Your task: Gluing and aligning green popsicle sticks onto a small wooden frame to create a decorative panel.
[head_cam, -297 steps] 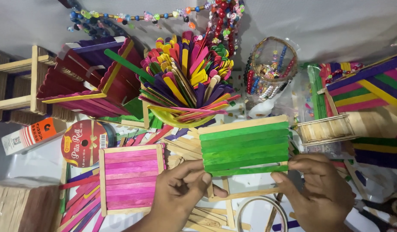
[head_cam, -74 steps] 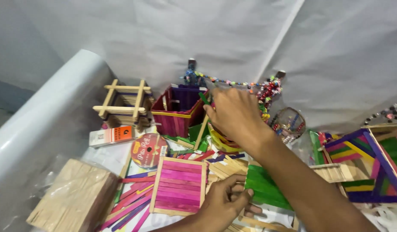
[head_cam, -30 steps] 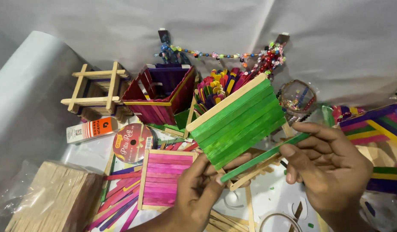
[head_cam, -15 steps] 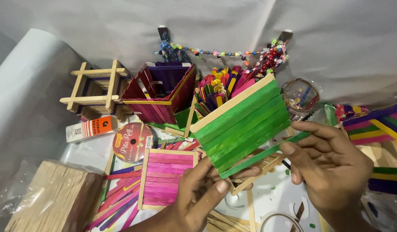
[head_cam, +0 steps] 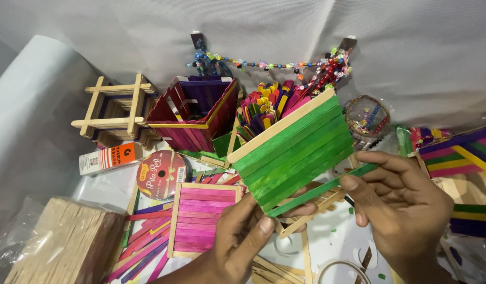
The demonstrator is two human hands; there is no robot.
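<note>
Above one pink panel (head_cam: 205,218), left hand (head_cam: 242,244) grips one green panel (head_cam: 293,147); right hand (head_cam: 398,202) pinches one green stick (head_cam: 319,190).

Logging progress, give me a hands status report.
Left hand grips green craft-stick panel. Right hand pinches loose green wooden stick against panel's lower edge. Nothing between them.

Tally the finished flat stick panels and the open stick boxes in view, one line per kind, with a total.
Green stick panel, held up by the left hand: 1
Pink stick panel, lying flat: 1
Maroon and purple stick box: 1
Plain wooden lattice box: 1
Total: 4
The right hand holds a loose green stick at the green panel's lower edge; it is not counted.
</note>
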